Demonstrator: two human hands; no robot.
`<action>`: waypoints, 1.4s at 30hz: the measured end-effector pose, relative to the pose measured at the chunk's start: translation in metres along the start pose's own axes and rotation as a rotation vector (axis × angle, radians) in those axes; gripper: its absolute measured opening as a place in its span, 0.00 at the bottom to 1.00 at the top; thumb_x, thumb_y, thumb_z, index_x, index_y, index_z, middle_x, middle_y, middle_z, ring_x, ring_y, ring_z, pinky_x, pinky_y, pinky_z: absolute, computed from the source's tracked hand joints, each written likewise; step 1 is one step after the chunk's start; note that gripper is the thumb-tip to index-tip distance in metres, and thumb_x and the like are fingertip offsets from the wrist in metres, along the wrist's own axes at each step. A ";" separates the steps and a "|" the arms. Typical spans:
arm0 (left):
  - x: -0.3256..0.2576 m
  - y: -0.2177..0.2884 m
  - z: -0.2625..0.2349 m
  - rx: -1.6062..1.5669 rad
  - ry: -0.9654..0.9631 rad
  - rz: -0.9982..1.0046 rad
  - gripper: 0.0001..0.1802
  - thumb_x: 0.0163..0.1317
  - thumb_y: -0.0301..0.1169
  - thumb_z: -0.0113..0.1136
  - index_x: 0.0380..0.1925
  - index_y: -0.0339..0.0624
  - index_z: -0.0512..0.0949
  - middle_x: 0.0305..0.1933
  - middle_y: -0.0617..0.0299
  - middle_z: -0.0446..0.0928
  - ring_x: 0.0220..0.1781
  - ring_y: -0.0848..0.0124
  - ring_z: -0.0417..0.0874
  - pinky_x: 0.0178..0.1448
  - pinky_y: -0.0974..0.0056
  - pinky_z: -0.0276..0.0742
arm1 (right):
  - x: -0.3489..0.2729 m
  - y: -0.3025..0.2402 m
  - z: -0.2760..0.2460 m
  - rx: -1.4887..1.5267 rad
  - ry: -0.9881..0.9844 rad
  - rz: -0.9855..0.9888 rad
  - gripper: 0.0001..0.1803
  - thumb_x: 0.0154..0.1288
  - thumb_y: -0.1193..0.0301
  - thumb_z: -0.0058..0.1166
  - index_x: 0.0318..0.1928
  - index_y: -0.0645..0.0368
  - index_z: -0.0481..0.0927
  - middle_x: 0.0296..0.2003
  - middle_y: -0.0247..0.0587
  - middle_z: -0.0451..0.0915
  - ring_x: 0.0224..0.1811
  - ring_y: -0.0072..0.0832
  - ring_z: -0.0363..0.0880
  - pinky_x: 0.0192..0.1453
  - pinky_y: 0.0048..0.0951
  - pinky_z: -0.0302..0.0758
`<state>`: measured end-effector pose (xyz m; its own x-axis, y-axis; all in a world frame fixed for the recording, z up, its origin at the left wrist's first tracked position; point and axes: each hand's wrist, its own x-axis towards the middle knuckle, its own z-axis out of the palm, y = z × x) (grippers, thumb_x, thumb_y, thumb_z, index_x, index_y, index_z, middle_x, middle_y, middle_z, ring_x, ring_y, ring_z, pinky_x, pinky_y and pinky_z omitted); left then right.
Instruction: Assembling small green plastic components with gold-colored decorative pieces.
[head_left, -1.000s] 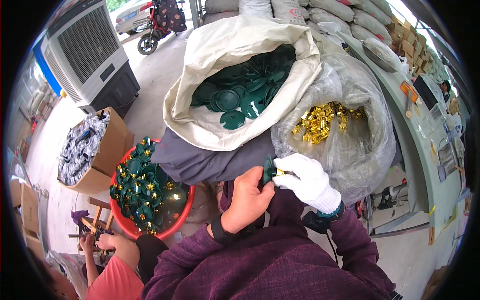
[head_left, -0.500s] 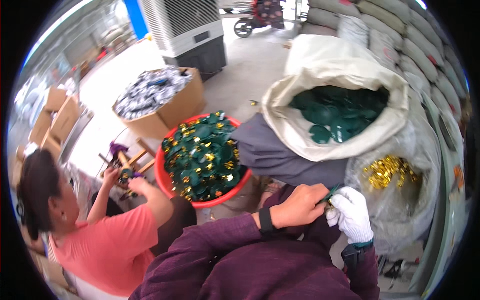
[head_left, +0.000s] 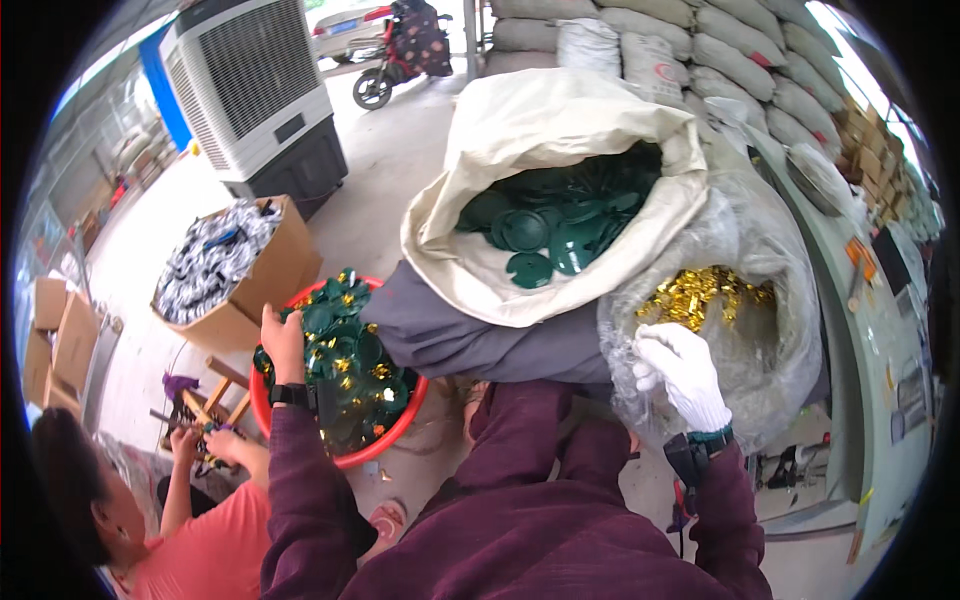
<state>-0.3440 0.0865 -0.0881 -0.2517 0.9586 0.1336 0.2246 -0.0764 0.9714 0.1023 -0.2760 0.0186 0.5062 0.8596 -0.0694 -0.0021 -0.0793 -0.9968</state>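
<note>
My bare left hand is over the left side of a red basin, its thumb and forefinger apart. Nothing shows in its grip. Green round discs with gold metallic pieces fill the basin. My right hand, in a white knitted glove, is in front of a clear plastic bag. Its fingers are curled in, and whatever they may hold is hidden. Shiny gold pieces lie inside that bag, just beyond the glove. A cream woven sack stands open ahead of me, with plain green discs in it.
Grey cloth lies under the sack. A cardboard box of silvery pieces stands beyond the basin, near an air cooler. At left sits a co-worker in a pink top, hands busy. Stacked sacks line the back.
My hands, together on a small green piece before, are now apart. The left has swung left to the basin; the right is near the gold pieces. The view has shifted to the right.
</note>
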 end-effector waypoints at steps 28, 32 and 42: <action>-0.139 0.130 0.287 0.809 -0.750 0.631 0.31 0.44 0.46 0.73 0.37 0.27 0.81 0.41 0.38 0.82 0.45 0.48 0.84 0.49 0.52 0.78 | 0.056 0.029 -0.040 -1.527 0.169 -0.551 0.07 0.51 0.72 0.55 0.31 0.59 0.80 0.26 0.49 0.79 0.30 0.46 0.82 0.31 0.45 0.77; -0.136 0.120 0.291 0.699 -0.700 0.646 0.28 0.41 0.41 0.74 0.35 0.29 0.78 0.38 0.40 0.82 0.42 0.48 0.84 0.47 0.53 0.78 | 0.045 0.023 -0.046 -1.363 0.031 -0.514 0.09 0.55 0.73 0.53 0.38 0.62 0.77 0.32 0.51 0.79 0.37 0.51 0.81 0.39 0.48 0.77; -0.135 0.089 0.295 0.539 -0.778 0.763 0.19 0.43 0.32 0.66 0.40 0.43 0.81 0.36 0.47 0.83 0.39 0.48 0.83 0.45 0.51 0.77 | 0.039 0.032 -0.034 -1.531 0.133 -0.441 0.09 0.58 0.73 0.50 0.38 0.62 0.79 0.34 0.52 0.80 0.34 0.44 0.83 0.36 0.41 0.80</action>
<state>-0.0121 0.0314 -0.0776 0.7065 0.6398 0.3026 0.4775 -0.7465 0.4634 0.1517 -0.2619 -0.0146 0.3015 0.9096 0.2858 0.9439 -0.3270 0.0450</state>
